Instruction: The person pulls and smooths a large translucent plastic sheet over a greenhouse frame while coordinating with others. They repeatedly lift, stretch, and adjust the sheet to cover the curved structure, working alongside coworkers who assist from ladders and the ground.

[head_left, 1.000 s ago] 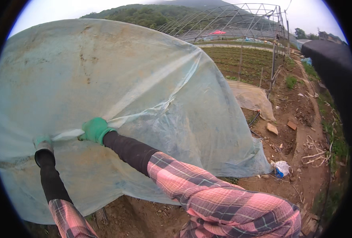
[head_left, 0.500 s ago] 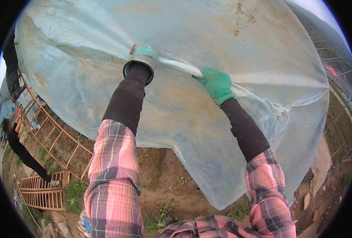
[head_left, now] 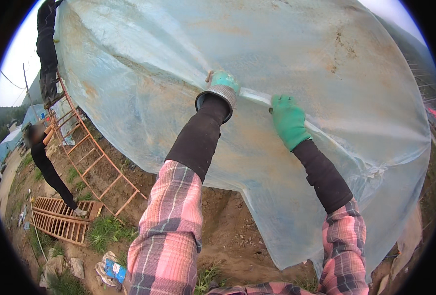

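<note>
A large, dirt-streaked sheet of clear plastic film [head_left: 193, 130] spreads in front of me. My left hand [head_left: 224, 80], in a green-coated glove with a grey knit cuff, grips a gathered fold of it near the middle. Its fingers are mostly hidden, though a fingertip shows through or past the glove. To the right, my right hand [head_left: 288, 119], in a green glove, is closed on the same fold. Between the two hands the film is pulled into a tight white ridge. Creases fan out from both grips, and the lower edge hangs loose.
At the left, an orange metal ladder [head_left: 96, 147] leans against the film. One person [head_left: 47, 49] stands high on it, another person [head_left: 48, 162] holds it from below. Slatted wooden racks [head_left: 63, 221], grass tufts [head_left: 102, 233] and a white-and-blue sack [head_left: 113, 270] lie on the dirt ground.
My view has swung left, so the ladder and both people show more fully. Both hands keep hold of the fold; my right hand has turned more upright.
</note>
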`<act>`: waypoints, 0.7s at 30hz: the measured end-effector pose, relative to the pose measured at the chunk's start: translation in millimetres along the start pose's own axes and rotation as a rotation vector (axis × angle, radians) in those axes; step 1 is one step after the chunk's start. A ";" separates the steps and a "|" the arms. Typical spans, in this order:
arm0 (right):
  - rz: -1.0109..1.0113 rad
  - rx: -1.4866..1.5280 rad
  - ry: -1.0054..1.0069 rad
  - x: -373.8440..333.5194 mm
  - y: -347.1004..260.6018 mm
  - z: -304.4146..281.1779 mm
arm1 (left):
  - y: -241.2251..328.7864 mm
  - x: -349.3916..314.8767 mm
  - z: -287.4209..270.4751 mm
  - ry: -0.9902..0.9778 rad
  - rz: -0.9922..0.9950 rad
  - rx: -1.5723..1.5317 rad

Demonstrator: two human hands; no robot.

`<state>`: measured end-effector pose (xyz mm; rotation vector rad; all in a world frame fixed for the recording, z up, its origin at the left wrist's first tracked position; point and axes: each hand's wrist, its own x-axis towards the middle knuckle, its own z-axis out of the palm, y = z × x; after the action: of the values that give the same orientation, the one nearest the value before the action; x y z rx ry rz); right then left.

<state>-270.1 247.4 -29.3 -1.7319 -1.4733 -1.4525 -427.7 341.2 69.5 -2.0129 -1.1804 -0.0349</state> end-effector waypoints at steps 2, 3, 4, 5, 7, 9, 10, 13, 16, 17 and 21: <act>0.051 -0.018 -0.006 -2.9 -4.9 25.1 | 4.1 7.2 3.1 -0.022 -0.003 -0.014; 0.027 0.043 0.038 -5.1 -3.0 30.6 | 4.8 5.0 2.7 -0.017 0.005 0.004; 0.005 0.103 0.081 -8.0 0.8 35.4 | 5.2 2.5 2.2 -0.010 0.013 0.021; -0.022 0.160 0.128 -6.5 1.0 31.6 | 4.8 0.7 1.9 -0.001 0.017 0.035; -0.016 0.273 0.060 -5.4 2.7 21.7 | 5.5 -0.5 4.2 -0.018 0.002 0.061; -0.008 0.325 -0.027 -1.1 6.3 6.8 | 4.4 -6.4 1.7 -0.021 0.005 0.073; -0.007 0.322 -0.078 3.7 7.9 1.7 | 3.3 -9.1 0.7 -0.016 0.012 0.070; -0.018 0.303 -0.143 6.1 15.5 0.7 | 0.7 -22.6 -8.8 0.049 0.066 0.009; -0.034 0.288 -0.161 9.5 11.3 -7.5 | -13.4 -27.3 -3.3 0.117 0.086 -0.150; -0.030 0.287 -0.173 9.2 8.8 -9.6 | -18.9 -28.4 -1.2 0.132 0.093 -0.211; -0.009 0.280 -0.203 9.5 9.7 -7.5 | -43.2 -51.5 18.9 0.382 0.221 -0.202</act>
<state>-265.7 242.0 -15.4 -1.7360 -1.6977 -1.0376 -495.7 326.9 62.8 -2.1778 -0.7340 -0.4236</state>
